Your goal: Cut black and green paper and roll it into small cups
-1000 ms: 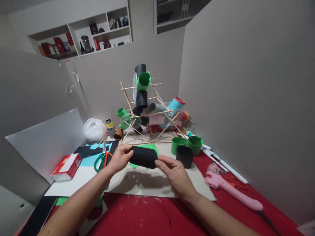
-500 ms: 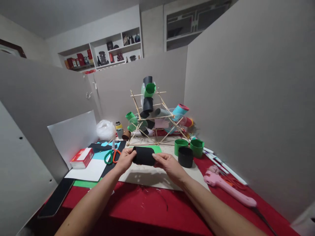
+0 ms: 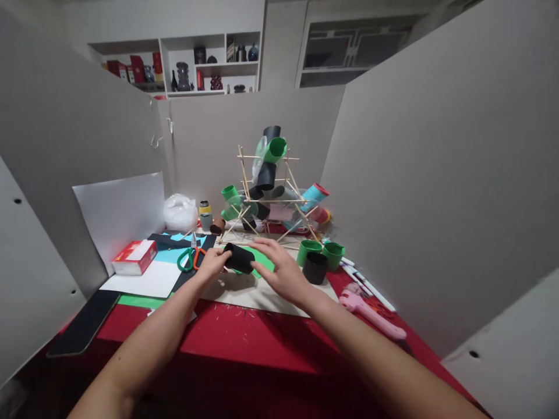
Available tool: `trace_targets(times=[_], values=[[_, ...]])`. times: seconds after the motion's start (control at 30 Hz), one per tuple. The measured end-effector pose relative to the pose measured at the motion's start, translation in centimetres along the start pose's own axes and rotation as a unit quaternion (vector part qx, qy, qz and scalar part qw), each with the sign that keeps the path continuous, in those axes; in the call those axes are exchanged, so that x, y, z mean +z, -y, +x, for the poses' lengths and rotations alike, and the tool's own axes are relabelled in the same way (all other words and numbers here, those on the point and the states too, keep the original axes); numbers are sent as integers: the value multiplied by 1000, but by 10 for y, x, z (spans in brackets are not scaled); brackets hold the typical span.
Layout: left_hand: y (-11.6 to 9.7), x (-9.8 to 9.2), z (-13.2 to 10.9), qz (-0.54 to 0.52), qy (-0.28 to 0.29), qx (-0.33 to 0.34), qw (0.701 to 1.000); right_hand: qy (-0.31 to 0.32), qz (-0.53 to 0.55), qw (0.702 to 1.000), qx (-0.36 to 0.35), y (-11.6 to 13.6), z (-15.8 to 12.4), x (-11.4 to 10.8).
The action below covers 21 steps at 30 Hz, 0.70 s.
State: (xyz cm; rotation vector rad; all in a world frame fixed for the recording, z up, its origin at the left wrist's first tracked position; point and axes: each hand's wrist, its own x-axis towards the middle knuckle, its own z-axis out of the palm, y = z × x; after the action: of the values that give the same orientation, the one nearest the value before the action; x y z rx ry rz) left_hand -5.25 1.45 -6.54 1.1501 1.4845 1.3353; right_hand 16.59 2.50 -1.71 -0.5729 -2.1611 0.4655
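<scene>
A black paper tube (image 3: pixel 240 258) is held tilted above the board, gripped at its left end by my left hand (image 3: pixel 213 263). My right hand (image 3: pixel 282 270) is open at the tube's right end, fingers spread, with the thumb close to it; whether the thumb touches cannot be made out. Beneath the tube lies a green paper sheet (image 3: pixel 262 263). To the right of my right hand stand a black paper ring (image 3: pixel 315 269) and two green rings, one nearer (image 3: pixel 309 252) and one farther right (image 3: pixel 334 256). Behind rises a stick frame (image 3: pixel 279 201) bearing coloured tubes on clear discs.
Scissors (image 3: pixel 192 256) with green and orange handles lie left, beside a red tissue box (image 3: pixel 134 257) and paper sheets. A black phone (image 3: pixel 85 323) rests at the left edge. On the right are a pink glue gun (image 3: pixel 371 314) and white sticks (image 3: pixel 371 288). Grey panels (image 3: pixel 437 174) enclose the table.
My right hand has let its pinch on the black tube go and spread its fingers. The tube now tilts down to the right in my left hand. The camera view has shifted.
</scene>
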Motion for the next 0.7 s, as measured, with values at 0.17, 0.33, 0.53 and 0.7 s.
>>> trace_targets(times=[0.17, 0.33, 0.53, 0.7], values=[[-1, 8, -12, -8, 37, 52, 998, 98, -140, 981, -89, 26, 5, 11], [-12, 8, -21, -60, 32, 98, 993, 98, -162, 980, -65, 7, 2, 15], [-17, -5, -17, -132, -19, 123, 983, 36, -91, 995, 0, -30, -9, 3], [-12, 3, -20, -155, 37, 112, 981, 6, -29, 999, 27, -35, -16, -2]])
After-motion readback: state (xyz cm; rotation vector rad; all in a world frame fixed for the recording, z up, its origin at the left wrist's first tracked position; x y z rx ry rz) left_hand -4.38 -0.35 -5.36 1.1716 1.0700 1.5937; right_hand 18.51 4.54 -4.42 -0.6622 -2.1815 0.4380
